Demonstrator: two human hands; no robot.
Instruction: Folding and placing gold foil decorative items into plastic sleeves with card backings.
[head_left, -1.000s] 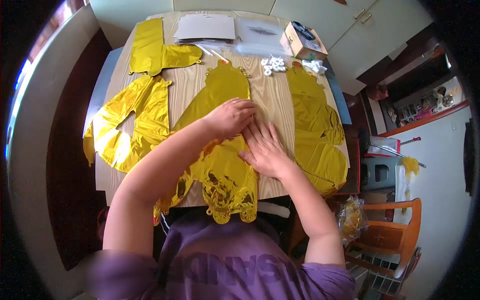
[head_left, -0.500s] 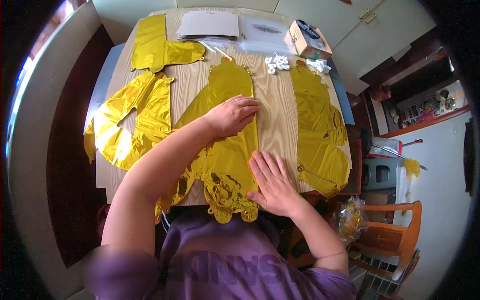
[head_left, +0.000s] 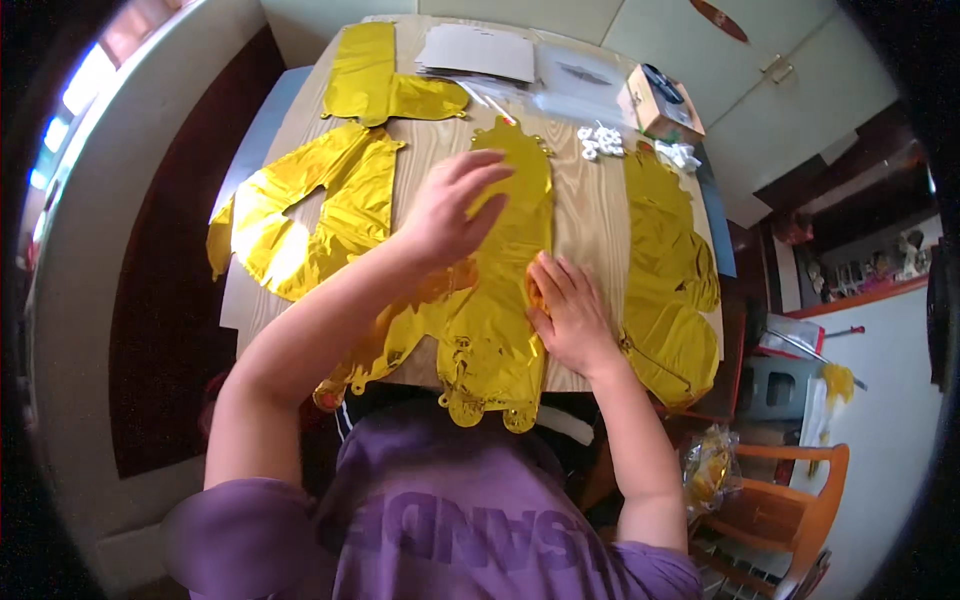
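Note:
A flat gold foil balloon [head_left: 510, 200] lies in front of me, its lower tabs hanging past the near table edge. My left hand [head_left: 455, 205] is raised over its left part, fingers apart and slightly bent, holding nothing. Against the balloon's right edge rests my right hand [head_left: 572, 310], palm down, fingers stretched together and the thumb spread toward the foil. The foil by those fingers mirrors an orange skin tone. Another gold foil balloon [head_left: 350, 230] lies to the left, partly behind my left forearm, with an L-shaped one [head_left: 362, 75] beyond it.
On the right lies a further gold foil balloon [head_left: 665, 290]. White ribbon rolls [head_left: 600, 142], a small wooden box [head_left: 665, 105], a stack of white cards [head_left: 478, 52] and clear plastic sheets [head_left: 580, 85] stand along the far side. A wooden chair [head_left: 790, 500] is at the lower right.
My left hand has lifted off the foil, its fingers spreading. My right hand has slid farther up the balloon's right edge, fingers drawn closer together. The whole view has shifted, moving the table rightward.

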